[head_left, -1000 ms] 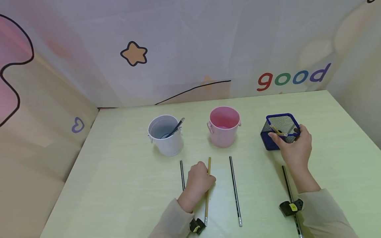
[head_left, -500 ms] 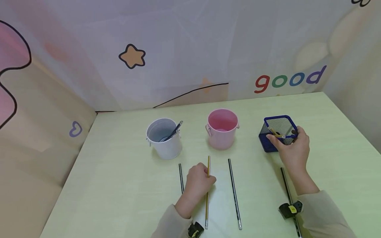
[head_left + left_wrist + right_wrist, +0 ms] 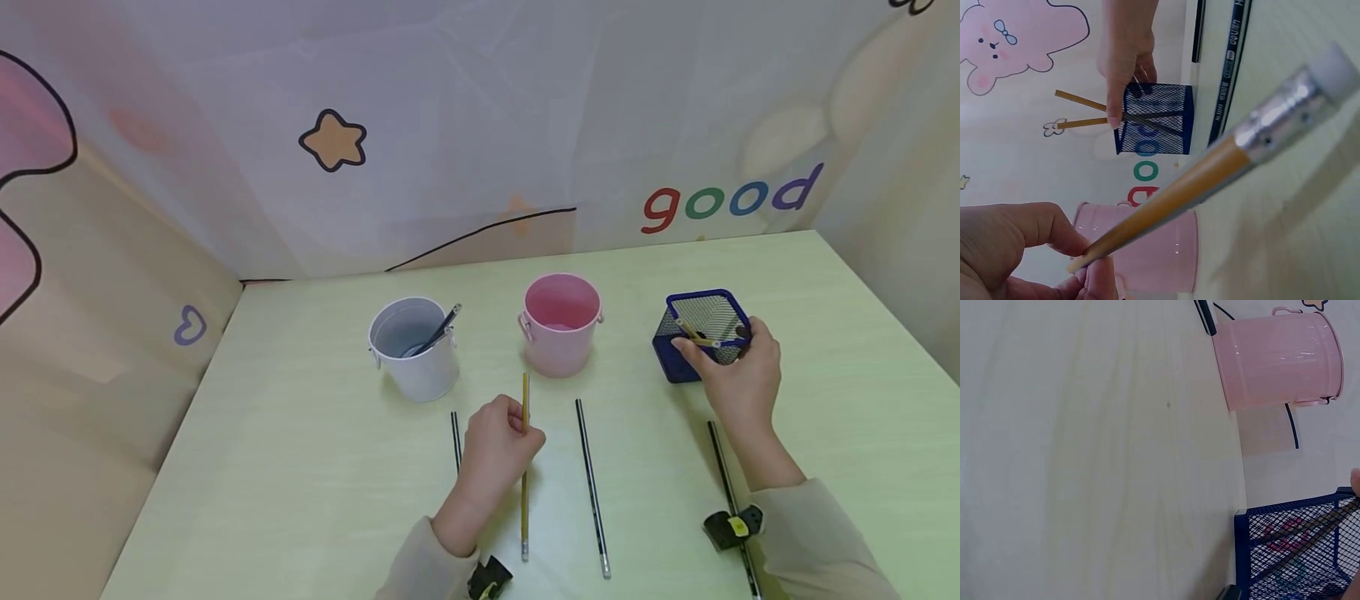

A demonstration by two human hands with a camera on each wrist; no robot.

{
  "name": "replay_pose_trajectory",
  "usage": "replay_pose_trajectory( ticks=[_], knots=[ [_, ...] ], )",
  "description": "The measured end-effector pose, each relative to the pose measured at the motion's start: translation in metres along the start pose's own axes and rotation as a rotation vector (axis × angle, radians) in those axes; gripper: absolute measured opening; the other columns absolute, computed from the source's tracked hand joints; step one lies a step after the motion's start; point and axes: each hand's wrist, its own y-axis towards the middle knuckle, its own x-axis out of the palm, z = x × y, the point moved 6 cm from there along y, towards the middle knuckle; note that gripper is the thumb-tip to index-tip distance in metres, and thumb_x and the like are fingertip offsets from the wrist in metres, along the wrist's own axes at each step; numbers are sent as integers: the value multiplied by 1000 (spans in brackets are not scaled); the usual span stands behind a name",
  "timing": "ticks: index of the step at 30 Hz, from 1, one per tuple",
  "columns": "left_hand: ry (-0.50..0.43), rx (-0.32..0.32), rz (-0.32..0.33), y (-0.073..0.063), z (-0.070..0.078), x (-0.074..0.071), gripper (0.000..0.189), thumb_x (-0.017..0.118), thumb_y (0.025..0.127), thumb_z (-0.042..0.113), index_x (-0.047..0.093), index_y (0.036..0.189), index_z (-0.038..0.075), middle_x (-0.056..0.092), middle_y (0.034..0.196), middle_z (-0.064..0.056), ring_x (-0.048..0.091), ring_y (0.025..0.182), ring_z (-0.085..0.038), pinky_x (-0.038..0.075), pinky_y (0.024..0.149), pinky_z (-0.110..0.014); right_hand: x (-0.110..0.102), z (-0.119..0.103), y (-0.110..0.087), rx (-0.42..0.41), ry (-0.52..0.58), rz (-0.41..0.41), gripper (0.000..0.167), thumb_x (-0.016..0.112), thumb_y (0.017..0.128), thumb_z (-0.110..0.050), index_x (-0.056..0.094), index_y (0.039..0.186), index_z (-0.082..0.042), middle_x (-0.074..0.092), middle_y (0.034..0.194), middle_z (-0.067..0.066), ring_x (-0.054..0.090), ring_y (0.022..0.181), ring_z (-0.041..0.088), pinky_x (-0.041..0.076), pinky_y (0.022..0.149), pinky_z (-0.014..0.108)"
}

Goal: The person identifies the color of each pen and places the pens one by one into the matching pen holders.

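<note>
One yellow pencil [image 3: 524, 517] in left hand [image 3: 498, 446]

Soft, diffuse light, faint shadows on the tabletop [image 3: 300, 475], the close pencil eraser [image 3: 1334, 70] slightly blurred

Printed backdrop [image 3: 480, 100], orange star [image 3: 333, 141], purple heart [image 3: 190, 326], multicoloured "good" lettering [image 3: 732, 199], pale table [image 3: 300, 467]

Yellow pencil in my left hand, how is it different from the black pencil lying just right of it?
The yellow pencil is yellow, while the black pencil is dark. The yellow pencil is pinched in your left hand; the black pencil lies untouched on the table. Both are long and thin, with a silvery end nearer you.
</note>
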Motion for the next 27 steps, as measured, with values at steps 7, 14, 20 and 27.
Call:
replay_pose_trajectory(
  ticks=[7, 14, 20, 27],
  knots=[
    [-30, 32, 10, 0, 10, -6, 14, 62, 73, 0, 60, 86, -3, 57, 73, -4, 51, 61, -8, 45, 55, -19, 0, -1, 1, 1, -9, 5, 93, 69, 82, -44, 20, 148, -1, 33, 140, 26, 37, 124, 36, 39, 103, 52],
    [-60, 97, 105, 0, 16, -12, 13, 62, 71, 0, 62, 84, -1, 58, 73, -4, 50, 63, -7, 46, 58, -18, 1, -2, 1, -4, -15, 11, 92, 69, 83, -44, 20, 148, -1, 34, 140, 26, 37, 123, 36, 39, 102, 53],
    [-141, 164, 171, -1, 23, -17, 13, 61, 72, -1, 61, 84, 0, 59, 76, -5, 54, 65, -7, 50, 60, -17, 1, -2, 1, -4, -13, 13, 92, 69, 83, -43, 20, 148, -1, 34, 140, 26, 37, 124, 37, 39, 102, 53],
    [-221, 286, 226, -4, 31, -20, 16, 57, 75, -5, 59, 91, -2, 59, 83, -10, 59, 74, -14, 54, 65, -19, 2, -2, 0, -1, -23, 12, 92, 69, 83, -44, 21, 147, 0, 35, 139, 26, 37, 120, 36, 40, 100, 52]
  ],
)
